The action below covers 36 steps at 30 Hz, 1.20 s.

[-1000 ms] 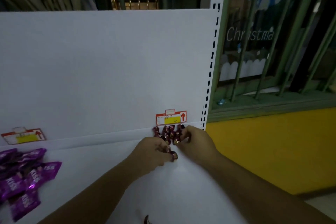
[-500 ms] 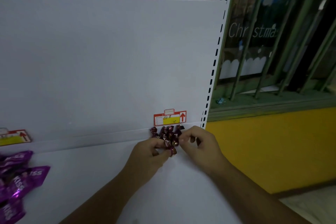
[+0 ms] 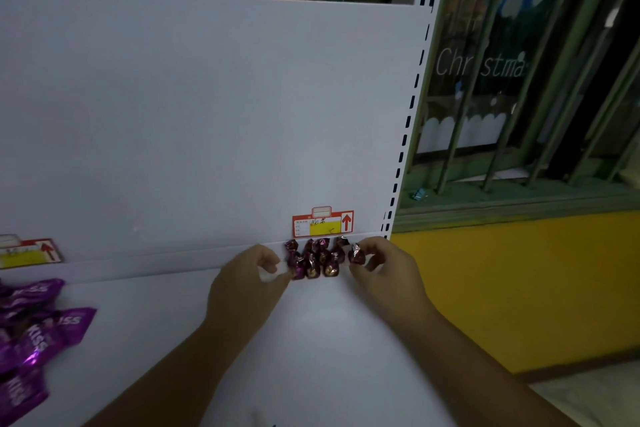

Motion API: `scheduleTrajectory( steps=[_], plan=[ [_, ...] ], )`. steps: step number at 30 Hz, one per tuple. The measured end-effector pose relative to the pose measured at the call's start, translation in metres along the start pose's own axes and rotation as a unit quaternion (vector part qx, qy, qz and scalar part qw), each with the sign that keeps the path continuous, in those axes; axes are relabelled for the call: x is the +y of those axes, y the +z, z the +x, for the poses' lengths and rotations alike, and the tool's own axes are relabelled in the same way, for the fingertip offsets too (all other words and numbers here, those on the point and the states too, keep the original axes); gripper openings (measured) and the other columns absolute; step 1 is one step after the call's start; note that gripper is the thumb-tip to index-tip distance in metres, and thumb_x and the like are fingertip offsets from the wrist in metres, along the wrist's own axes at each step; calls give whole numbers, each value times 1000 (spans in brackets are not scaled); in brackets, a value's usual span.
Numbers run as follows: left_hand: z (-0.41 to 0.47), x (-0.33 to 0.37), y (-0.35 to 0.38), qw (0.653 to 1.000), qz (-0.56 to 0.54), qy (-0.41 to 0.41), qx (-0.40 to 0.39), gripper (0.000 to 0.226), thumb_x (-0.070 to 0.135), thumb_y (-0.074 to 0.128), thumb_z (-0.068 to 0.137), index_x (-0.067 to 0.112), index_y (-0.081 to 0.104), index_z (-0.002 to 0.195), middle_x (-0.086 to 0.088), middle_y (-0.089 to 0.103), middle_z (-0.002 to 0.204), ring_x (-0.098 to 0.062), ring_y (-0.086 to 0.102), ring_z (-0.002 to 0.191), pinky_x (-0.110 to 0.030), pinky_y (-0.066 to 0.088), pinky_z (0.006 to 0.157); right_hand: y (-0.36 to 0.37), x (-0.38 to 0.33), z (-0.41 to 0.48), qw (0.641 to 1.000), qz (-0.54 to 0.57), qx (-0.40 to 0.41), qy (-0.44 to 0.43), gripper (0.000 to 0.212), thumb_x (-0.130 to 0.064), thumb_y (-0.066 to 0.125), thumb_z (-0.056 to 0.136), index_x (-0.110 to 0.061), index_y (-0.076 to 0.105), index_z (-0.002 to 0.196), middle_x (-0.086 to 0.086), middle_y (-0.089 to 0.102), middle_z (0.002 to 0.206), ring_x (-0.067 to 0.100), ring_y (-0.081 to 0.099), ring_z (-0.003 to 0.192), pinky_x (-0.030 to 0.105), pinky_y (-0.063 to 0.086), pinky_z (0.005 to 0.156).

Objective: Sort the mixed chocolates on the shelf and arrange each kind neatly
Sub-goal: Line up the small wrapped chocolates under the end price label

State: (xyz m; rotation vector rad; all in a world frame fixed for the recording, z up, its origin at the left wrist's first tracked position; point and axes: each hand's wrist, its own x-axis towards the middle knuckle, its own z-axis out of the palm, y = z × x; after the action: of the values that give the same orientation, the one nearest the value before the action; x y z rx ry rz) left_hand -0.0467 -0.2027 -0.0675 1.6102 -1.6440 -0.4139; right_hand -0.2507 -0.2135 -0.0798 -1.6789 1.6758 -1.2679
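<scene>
The left hand [image 3: 249,284], fingers curled, had its thumb and forefinger tips against the front-left piece of the dark red foil chocolates [image 3: 317,260]; whether it truly pinched that piece could not be told. The cluster sat in short rows at the back of the white shelf [image 3: 311,340], centre-right of the frame, just under a red price tag [image 3: 322,222]. Just right of it, the right hand [image 3: 388,274] pinched one loose chocolate [image 3: 356,255] between thumb and fingertips. The step looked like seating this piece at the rows' right end. It would go best lowered gently beside its neighbour, twist up, with the left hand steadying the rows against a knock.

At lower left lay purple KISS packets [image 3: 38,333], well apart, with a second tag [image 3: 27,253] above them. At right the slotted upright [image 3: 408,114] left little room for another column. Beyond it stood a barred window [image 3: 519,97].
</scene>
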Motion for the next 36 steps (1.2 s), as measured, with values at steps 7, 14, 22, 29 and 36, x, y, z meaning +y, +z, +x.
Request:
scheduleTrajectory(
  steps=[7,14,22,29,36],
  plan=[
    [4,-9,6,997,45,-12,-54,18,31,72,75,31,55,82,13,57,78,-8,52,75,-16,33,59,5,0,2,995,-45,-90,9,13,-30,71,78,-32,63,88,-16,64,76,4,53,63,29,49,64],
    [6,-12,9,993,86,-4,-78,8,38,65,80,34,57,81,12,44,62,-5,44,64,-20,30,56,6,0,3,992,-73,-101,0,19,-38,73,77,-33,64,93,-17,64,75,2,53,59,25,46,59],
    [5,-13,9,993,87,-1,-77,5,36,63,82,34,61,85,14,46,63,-8,50,72,-22,34,66,5,2,3,998,-18,-50,28,7,-25,71,75,-27,69,81,-9,66,76,7,54,60,28,47,60],
    [6,-15,10,994,81,6,-77,6,33,61,84,30,63,89,15,45,64,-10,52,78,-24,39,74,1,1,1,996,-73,-43,29,11,-21,70,79,-27,61,80,-13,60,71,5,54,63,20,39,56],
    [7,-9,11,991,111,23,-68,2,37,58,85,35,57,85,13,46,62,-8,48,70,-23,34,63,2,-1,2,996,-63,-56,8,11,-21,69,80,-31,67,79,-14,64,77,2,50,58,23,42,58]
  ],
)
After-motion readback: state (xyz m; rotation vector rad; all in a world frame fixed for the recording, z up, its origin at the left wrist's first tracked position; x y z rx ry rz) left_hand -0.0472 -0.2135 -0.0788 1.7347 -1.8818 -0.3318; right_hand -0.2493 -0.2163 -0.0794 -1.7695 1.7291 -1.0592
